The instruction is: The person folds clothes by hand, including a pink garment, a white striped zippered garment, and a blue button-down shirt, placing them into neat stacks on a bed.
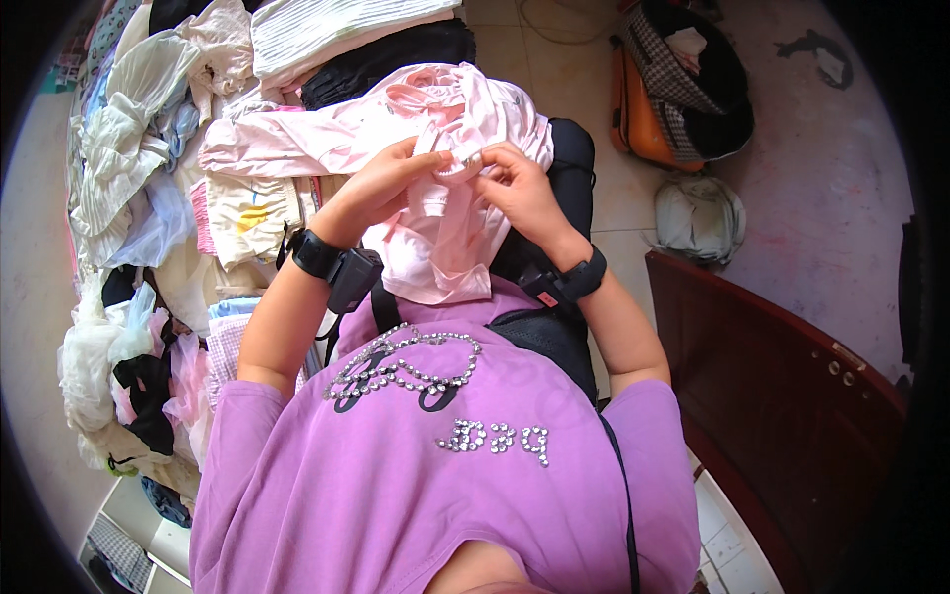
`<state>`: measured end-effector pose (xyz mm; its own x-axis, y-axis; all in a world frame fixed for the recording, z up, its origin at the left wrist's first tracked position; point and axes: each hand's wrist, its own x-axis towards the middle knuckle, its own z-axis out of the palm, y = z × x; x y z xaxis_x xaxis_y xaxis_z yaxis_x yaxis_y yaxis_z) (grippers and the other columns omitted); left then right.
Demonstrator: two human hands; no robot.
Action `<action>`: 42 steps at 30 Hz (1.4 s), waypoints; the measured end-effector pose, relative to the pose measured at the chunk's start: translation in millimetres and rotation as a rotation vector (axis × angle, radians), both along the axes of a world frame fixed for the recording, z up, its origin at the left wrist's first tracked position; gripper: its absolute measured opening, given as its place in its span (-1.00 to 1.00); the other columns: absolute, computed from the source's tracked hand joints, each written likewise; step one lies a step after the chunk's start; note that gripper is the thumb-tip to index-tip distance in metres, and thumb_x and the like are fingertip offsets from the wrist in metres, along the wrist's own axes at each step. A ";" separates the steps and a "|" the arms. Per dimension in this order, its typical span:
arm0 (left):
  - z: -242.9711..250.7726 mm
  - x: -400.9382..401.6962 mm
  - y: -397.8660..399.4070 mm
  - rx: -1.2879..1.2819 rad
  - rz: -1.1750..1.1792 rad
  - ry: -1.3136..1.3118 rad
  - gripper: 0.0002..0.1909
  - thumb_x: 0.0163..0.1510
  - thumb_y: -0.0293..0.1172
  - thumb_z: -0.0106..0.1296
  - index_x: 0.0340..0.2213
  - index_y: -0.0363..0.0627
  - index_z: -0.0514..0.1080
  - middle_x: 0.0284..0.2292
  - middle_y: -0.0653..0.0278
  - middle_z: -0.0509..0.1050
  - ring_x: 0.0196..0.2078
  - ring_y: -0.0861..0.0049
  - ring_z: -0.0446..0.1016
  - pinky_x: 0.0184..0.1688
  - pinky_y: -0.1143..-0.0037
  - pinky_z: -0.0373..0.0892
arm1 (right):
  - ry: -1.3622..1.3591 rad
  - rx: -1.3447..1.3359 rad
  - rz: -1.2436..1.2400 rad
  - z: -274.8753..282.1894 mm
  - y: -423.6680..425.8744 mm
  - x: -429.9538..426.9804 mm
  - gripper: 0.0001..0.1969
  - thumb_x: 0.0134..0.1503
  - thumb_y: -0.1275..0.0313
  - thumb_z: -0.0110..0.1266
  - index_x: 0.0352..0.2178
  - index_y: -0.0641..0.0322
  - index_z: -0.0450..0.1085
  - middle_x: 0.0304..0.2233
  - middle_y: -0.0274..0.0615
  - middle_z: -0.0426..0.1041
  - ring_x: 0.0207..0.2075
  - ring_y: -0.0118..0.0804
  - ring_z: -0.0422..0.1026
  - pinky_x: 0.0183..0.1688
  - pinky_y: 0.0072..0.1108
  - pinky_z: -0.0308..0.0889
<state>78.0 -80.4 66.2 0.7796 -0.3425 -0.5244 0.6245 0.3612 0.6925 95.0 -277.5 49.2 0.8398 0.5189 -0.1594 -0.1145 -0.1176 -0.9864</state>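
Observation:
A pale pink jacket (338,137) lies rumpled across my lap, one sleeve stretched out to the left. My left hand (393,178) pinches the front edge of the jacket near its white zipper (430,194). Against the other side of the same edge, the fingertips of my right hand (519,189) are closed on the cloth, close to a small shiny piece that looks like the zipper's slider. The two hands are a short distance apart. Too small to tell is whether the zipper's two sides are joined there.
Heaped clothes (126,171) cover the surface on my left, with folded yellow-printed shorts (249,215) beside the sleeve. A folded white garment (349,33) lies beyond. An orange suitcase (646,111) stands on the floor at right, near a white bag (699,219) and a dark red door (772,364).

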 end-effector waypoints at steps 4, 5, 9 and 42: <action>-3.2 1.0 -3.0 -0.022 0.029 0.015 -0.72 0.03 -0.35 -0.01 -0.26 -0.29 0.33 -0.36 0.31 0.42 -0.37 0.70 0.39 -0.35 0.68 0.33 | 0.090 0.109 -0.076 7.8 -9.7 4.3 -0.94 0.01 0.54 0.03 -0.45 0.32 0.34 -0.46 -0.39 0.35 -0.47 -0.66 0.30 -0.47 -0.81 0.23; -4.2 1.3 -2.4 -0.023 0.032 0.016 -0.72 0.03 -0.35 -0.01 -0.26 -0.29 0.33 -0.36 0.31 0.42 -0.37 0.70 0.39 -0.35 0.68 0.33 | 0.175 0.105 -0.062 12.6 -10.1 4.0 -0.93 0.01 0.53 0.04 -0.45 0.32 0.33 -0.44 -0.40 0.35 -0.47 -0.66 0.31 -0.46 -0.81 0.24; -14.7 8.1 2.8 0.088 0.113 -0.026 -0.76 0.03 -0.37 0.00 -0.29 -0.26 0.35 -0.41 0.35 0.42 -0.40 0.73 0.39 -0.37 0.69 0.33 | 0.121 0.128 -0.094 16.4 -8.0 1.3 -0.95 0.00 0.56 0.00 -0.45 0.33 0.35 -0.44 -0.41 0.36 -0.46 -0.66 0.31 -0.43 -0.80 0.23; -8.7 23.3 -19.2 -0.085 0.313 -0.248 -0.76 0.05 -0.49 -0.05 -0.20 -0.26 0.32 -0.30 0.25 0.43 -0.27 0.56 0.42 -0.20 0.55 0.35 | 0.511 0.237 -0.240 -1.6 2.2 15.3 -0.82 0.05 0.35 0.06 -0.43 0.28 0.40 -0.56 -0.37 0.39 -0.53 -0.58 0.32 -0.46 -0.77 0.23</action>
